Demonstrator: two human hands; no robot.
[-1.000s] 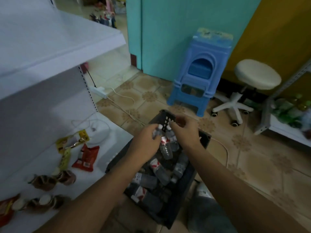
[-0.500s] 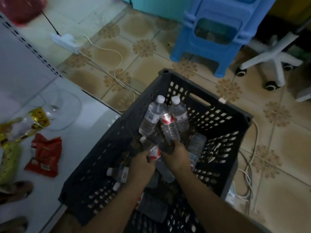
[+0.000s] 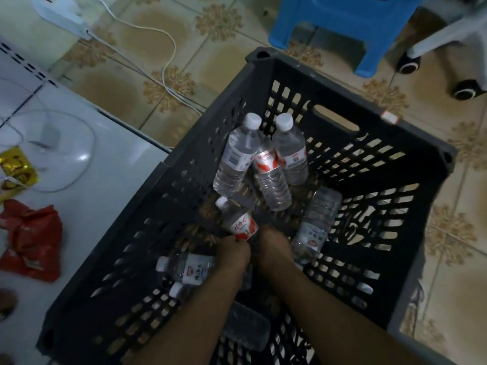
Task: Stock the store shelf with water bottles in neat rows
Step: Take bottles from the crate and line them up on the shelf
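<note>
A: Why are both hands down in the crate (image 3: 326, 83)?

B: The bottles are all loose in there, so that's where the stock comes from. The left hand (image 3: 233, 252) is on a red-label bottle (image 3: 238, 222) lying on the crate floor; its fingers look curled round the base, I'd say to lift it out.

A: And the right hand (image 3: 274, 248)?

B: It sits just beside the left, knuckles up. Its fingers are hidden under the hand, so I cannot tell whether they hold anything.

A: Why do three bottles (image 3: 263, 159) stand apart at the far side?

B: They lean against the crate's far wall, caps up. Others lie flat: one (image 3: 315, 225) right of the hands, one (image 3: 187, 267) left of them.

A: Where do they go?

B: The white shelf (image 3: 92, 206) touches the crate's left side, within easy reach. It carries snack packets (image 3: 31, 238) but no bottles in view, so stocking looks barely begun.
</note>
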